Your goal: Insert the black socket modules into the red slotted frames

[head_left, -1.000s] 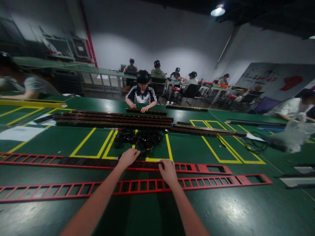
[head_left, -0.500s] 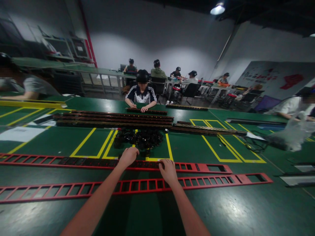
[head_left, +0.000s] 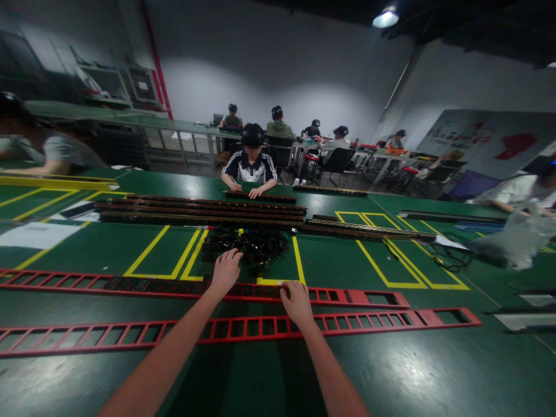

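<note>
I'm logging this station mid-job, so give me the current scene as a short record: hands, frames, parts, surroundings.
Left hand: nearest the pile of black parts; grip unclear
Right hand: at the far red frame; grip unclear
Far frame: ladder-like, black pieces in some openings
Near red frame: ladder-like, under the forearms in view
Surface: green table with yellow outlines
Beyond the pile: long dark strips
Across the table: co-worker, both hands at a dark strip
</note>
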Demonstrator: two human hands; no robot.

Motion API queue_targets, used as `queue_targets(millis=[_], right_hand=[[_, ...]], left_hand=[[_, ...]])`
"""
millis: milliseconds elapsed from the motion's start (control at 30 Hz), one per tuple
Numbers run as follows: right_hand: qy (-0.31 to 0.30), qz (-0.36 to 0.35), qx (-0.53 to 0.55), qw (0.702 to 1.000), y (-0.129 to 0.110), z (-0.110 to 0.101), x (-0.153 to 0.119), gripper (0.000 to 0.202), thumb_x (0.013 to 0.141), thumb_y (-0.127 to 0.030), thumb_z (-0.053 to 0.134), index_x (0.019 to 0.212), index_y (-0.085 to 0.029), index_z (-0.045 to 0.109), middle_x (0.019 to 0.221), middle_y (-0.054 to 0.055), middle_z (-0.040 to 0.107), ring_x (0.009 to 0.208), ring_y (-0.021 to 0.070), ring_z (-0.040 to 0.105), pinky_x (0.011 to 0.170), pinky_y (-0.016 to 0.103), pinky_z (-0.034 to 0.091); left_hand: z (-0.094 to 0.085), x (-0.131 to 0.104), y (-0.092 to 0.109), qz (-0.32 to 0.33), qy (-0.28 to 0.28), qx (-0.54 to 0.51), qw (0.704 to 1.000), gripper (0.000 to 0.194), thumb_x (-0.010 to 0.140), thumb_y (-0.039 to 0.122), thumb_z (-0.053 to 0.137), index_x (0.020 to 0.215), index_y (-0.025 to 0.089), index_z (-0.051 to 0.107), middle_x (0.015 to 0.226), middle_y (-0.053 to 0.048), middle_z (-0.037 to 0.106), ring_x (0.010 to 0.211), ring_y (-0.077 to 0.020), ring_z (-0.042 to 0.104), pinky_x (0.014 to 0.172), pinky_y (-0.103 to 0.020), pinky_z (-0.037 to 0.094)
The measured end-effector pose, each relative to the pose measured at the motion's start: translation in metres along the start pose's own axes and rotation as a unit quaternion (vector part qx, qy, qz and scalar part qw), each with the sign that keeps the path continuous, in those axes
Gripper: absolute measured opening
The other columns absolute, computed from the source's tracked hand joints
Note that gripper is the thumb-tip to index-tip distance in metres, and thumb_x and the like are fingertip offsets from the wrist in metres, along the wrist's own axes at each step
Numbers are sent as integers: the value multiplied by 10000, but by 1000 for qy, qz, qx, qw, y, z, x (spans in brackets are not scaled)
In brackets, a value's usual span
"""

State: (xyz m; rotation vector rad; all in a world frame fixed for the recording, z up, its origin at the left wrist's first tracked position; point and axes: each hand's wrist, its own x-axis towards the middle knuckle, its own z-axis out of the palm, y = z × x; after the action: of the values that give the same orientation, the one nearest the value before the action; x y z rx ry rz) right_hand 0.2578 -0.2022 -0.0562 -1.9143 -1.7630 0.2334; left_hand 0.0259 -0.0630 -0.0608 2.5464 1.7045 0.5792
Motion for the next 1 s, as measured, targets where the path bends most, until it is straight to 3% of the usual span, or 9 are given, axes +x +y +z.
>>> queue_targets(millis=[67,167,333,433,500,667,833,1000], right_hand=[[-3,1,-1,1000,0,0,1,197,923,-216,488,994,-218,671,1029,51,718,1032,215,619,966,363,372],[-3,4,4,1000,-1,-2,1,196,925,-210,486,988,-220,671,1032,48,717,1033,213,615,965,360,372],[-6,8,9,1000,-3,-3,0,196,927,-203,484,971,-230,674,1020,43,720,1018,204,614,949,350,381],[-1,4,7,1000,-3,-3,0,194,927,-203,484,967,-231,672,1013,38,721,1014,202,617,948,349,379],[3,2,2,1000,-2,-2,0,188,925,-207,489,968,-230,671,1020,37,720,1020,203,618,953,351,376],[1,7,0,1000,-1,-1,1,186,925,-211,488,970,-227,668,1030,41,719,1026,204,622,967,363,370],[0,4,9,1000,0,-1,1,192,923,-213,483,972,-229,669,1024,39,718,1021,206,622,955,362,372],[11,-8,-7,1000,3,4,1,204,924,-213,479,997,-221,669,1037,46,716,1036,205,619,958,357,365]], left_hand=[[2,8,0,16,-21,5,1000,669,770,-18,449,1375,260,517,1542,-75,378,1367,-282,355,1072,-466,353],[6,21,1,27,-79,-14,996,716,742,12,513,1411,265,477,1571,-86,328,1412,-340,272,1049,-507,373],[5,29,5,35,-76,-34,996,340,855,160,531,1180,232,601,1345,-111,533,1302,-335,373,1001,-498,394],[4,26,10,50,-74,-41,995,98,854,187,569,934,221,614,1268,-84,560,1280,-303,395,1048,-474,340],[4,23,13,53,-78,-48,994,63,841,175,587,886,219,588,1204,-73,569,1224,-276,451,1043,-443,340],[8,15,18,37,-76,-81,993,241,833,117,562,1052,218,562,1120,-68,540,1064,-230,559,971,-394,417],[4,13,26,71,-55,-156,984,344,943,133,443,1276,174,519,1318,-109,489,1210,-203,531,1053,-340,420],[0,1,55,111,-59,-231,965,304,972,159,426,1235,211,568,1243,-63,585,1168,-175,578,1044,-322,458]])
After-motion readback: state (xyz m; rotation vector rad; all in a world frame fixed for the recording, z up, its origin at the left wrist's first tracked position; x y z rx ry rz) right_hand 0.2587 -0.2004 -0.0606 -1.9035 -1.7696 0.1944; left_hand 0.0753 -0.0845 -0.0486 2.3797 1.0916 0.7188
